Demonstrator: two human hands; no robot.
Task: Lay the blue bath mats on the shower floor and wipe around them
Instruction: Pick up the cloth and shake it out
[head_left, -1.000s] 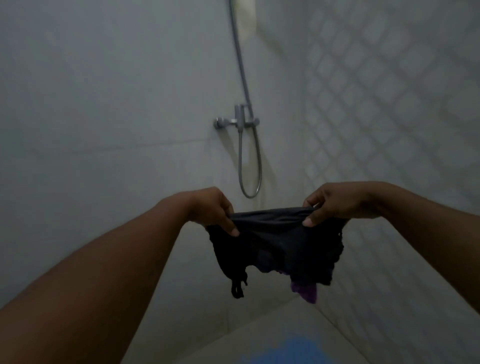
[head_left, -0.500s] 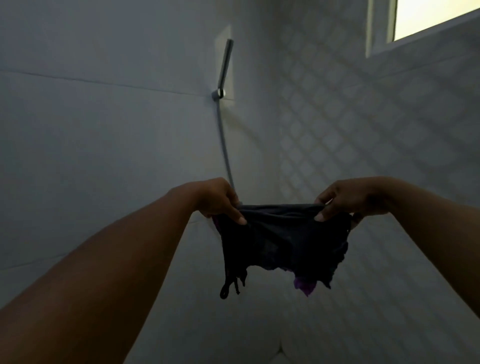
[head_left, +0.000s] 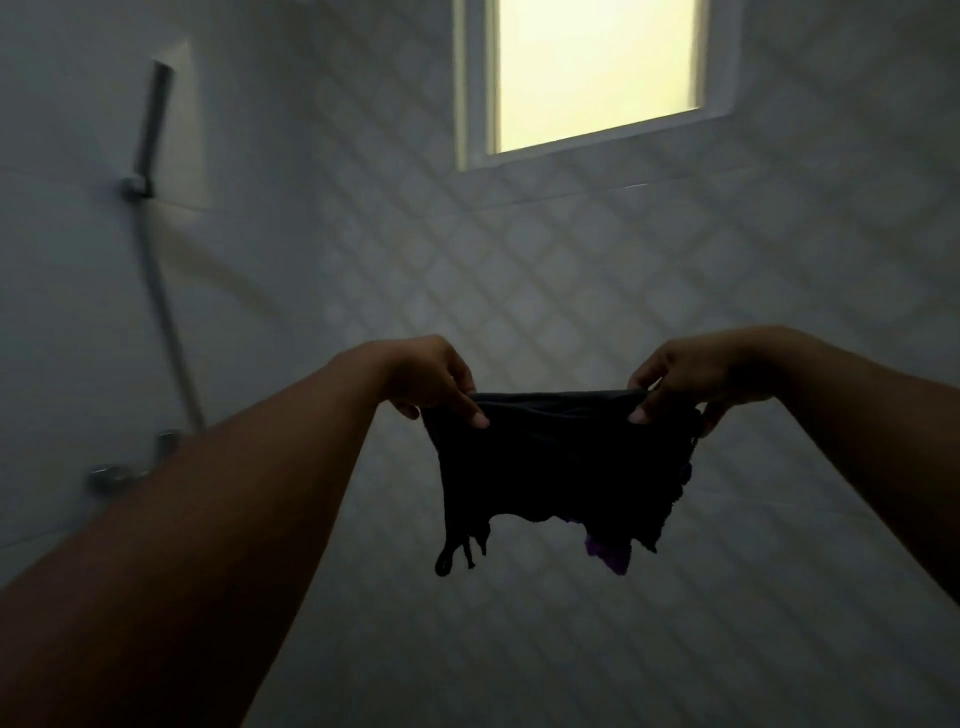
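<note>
The left hand (head_left: 431, 382) and right hand (head_left: 685, 376) each pinch the top edge of a dark ragged cloth (head_left: 561, 467), stretched between them. I judge the wiping step; next it must go down to the floor.

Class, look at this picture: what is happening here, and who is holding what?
A person stands in a dim tiled shower and holds a dark cloth up by its top edge, stretched between the left hand and the right hand. The cloth hangs free in the air. A shower hose runs down the wall at left, and a lit window is above. No blue mat is in view.
</note>
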